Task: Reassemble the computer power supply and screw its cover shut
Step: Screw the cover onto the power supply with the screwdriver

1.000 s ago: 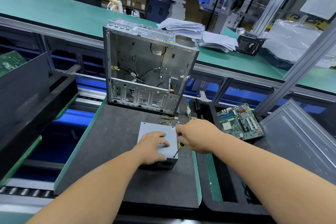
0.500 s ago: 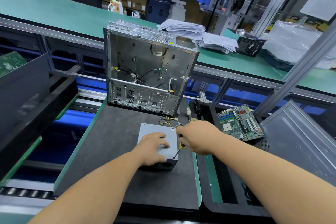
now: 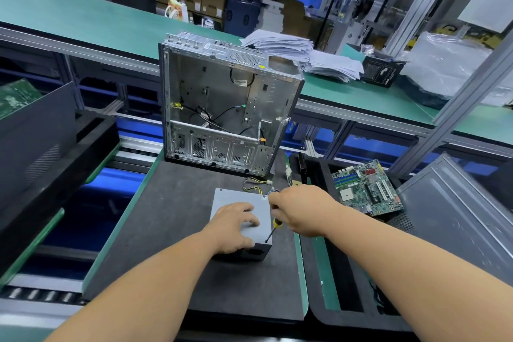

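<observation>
The grey power supply (image 3: 234,197) lies flat on the dark foam mat (image 3: 172,225), its cover on top and its coloured cables (image 3: 254,184) trailing toward the case. My left hand (image 3: 234,226) rests on the cover with fingers spread and bent, holding it down. My right hand (image 3: 298,209) grips a small screwdriver (image 3: 273,229) with a yellow-and-black handle. Its shaft slants down to the cover's near right corner. The handle's upper part is hidden in my fist.
An open, empty computer case (image 3: 224,108) stands upright behind the power supply. A green motherboard (image 3: 366,189) lies in a black tray at right, beside a grey side panel (image 3: 455,214). Paper stacks (image 3: 302,55) sit on the green bench behind. A black bin (image 3: 41,141) stands at left.
Both hands stay in almost the same place. My right hand has shifted slightly on the screwdriver, whose tip stays at the cover's near right corner.
</observation>
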